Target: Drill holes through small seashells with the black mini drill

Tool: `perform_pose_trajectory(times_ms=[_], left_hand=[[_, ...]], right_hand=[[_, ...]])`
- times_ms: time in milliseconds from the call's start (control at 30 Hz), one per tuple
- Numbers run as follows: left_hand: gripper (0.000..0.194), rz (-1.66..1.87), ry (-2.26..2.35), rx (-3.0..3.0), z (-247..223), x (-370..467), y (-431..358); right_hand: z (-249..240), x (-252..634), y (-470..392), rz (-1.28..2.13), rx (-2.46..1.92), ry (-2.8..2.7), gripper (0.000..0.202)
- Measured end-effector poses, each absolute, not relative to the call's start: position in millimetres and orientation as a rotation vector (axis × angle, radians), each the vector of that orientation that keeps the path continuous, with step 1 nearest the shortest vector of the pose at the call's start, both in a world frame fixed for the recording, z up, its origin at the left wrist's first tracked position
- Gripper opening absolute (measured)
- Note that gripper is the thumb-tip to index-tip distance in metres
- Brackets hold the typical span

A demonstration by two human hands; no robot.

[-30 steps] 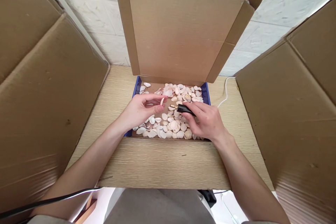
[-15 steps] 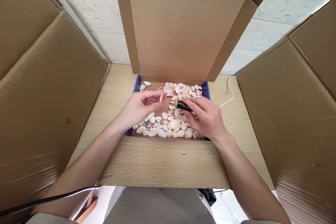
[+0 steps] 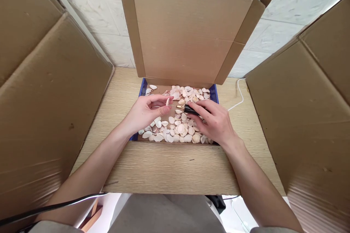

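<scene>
My left hand (image 3: 151, 113) pinches a small pale seashell (image 3: 167, 101) on edge between thumb and fingers. In my right hand (image 3: 212, 118) is a black hand drill (image 3: 189, 109) with a brass-coloured chuck, held level. Its thin bit points left and reaches the shell; whether it has gone through I cannot tell. Both hands are above a shallow cardboard box (image 3: 141, 90) with blue sides. Many loose seashells (image 3: 181, 129) lie in it, white, cream and pinkish, thickest at the front and back right.
The box lid (image 3: 191, 29) stands raised at the back. Tall cardboard panels wall in the left (image 3: 54, 80) and right (image 3: 303, 109). A white cord (image 3: 241, 94) runs over the wooden table (image 3: 164, 167) at right. A black cable (image 3: 54, 206) crosses the lower left.
Almost nothing differs. Both hands keep their hold on the shell and the drill, and the view has shifted very slightly.
</scene>
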State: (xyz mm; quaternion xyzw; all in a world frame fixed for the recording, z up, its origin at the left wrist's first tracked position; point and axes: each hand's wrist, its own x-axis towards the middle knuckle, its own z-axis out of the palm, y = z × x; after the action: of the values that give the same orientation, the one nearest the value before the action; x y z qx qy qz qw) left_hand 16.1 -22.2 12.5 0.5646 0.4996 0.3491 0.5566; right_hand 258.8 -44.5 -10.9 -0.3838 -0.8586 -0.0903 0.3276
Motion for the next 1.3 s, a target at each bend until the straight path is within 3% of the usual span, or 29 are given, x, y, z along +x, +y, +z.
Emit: perform_pose_trajectory(times_ms=[233,500,900,1100,1300], left_hand=[[0.042,0.766,1.179,1.373,9.7,15.0,-22.8],[0.042,0.838,1.176,1.319,11.9,16.1,-24.1],[0.044,0.741,1.201,1.355,11.3,15.6,-24.0],[0.043,0.752,1.156,1.322,11.0,15.0,-24.4],[0.047,0.802,1.130,1.293,12.5,16.3,-24.6]], right_hand=[[-14.0,258.0,-49.4,-0.033,-1.081,-2.257,0.029],[-10.3,258.1,-44.3,-0.268,-1.027,-2.223,0.029],[-9.9,258.0,-48.7,-0.109,-1.111,-2.266,0.028],[-9.3,258.4,-47.2,-0.075,-1.155,-2.309,0.038],[-12.1,258.3,-45.2,-0.121,-1.186,-2.306,0.018]])
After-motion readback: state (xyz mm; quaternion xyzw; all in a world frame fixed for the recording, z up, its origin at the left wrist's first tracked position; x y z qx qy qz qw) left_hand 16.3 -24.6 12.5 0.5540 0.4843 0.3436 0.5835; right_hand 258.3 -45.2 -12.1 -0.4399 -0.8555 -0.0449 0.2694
